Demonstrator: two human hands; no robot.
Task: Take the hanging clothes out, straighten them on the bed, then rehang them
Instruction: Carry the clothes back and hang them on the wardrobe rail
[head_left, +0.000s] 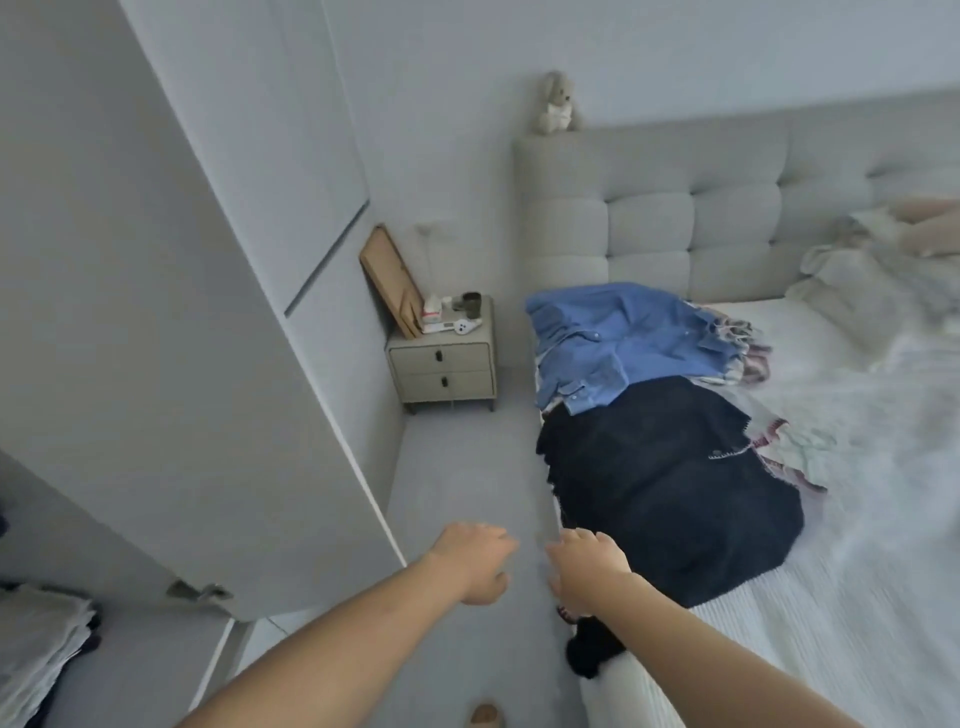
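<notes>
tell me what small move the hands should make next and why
Probably reach the right hand onto the near edge of the dark garment and grip it. Both hands look empty, with loosely curled fingers; the left hand hovers over the floor. The garment lies rumpled on the bed beneath a blue shirt, still to be straightened.

Your left hand (475, 564) hangs over the floor beside the bed (831, 597), fingers loosely curled, holding nothing. Your right hand (584, 569) reaches the bed's edge at the dark garment (670, 483); its grasp is unclear. A blue shirt (623, 343) overlaps the dark garment's far end. The wardrobe door (208, 364) stands open on your left.
</notes>
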